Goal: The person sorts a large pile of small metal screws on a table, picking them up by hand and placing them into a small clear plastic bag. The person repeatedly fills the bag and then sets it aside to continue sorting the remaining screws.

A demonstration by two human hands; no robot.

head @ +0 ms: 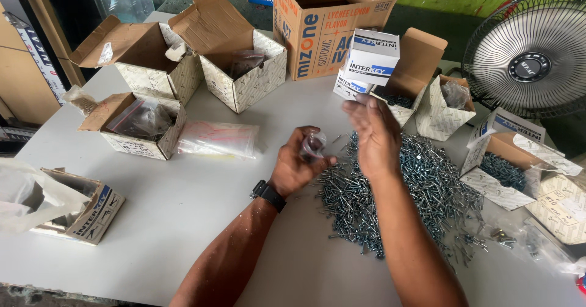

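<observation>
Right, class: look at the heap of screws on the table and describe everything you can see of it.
The heap of screws is a loose, spread pile of small silvery metal screws with a bluish shine, lying flat at all angles on the grey table. It thins out into strays at its edges. The right hand and forearm hang over its middle; the left hand, pinching a small clear bag, sits at its left edge. Open cardboard boxes stand around it.

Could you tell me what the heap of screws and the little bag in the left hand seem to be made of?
Screws: apparently zinc-plated steel, with a shiny blue-grey metal glint. Little bag, held by the left hand: likely thin clear plastic film, see-through and crinkled.
</observation>
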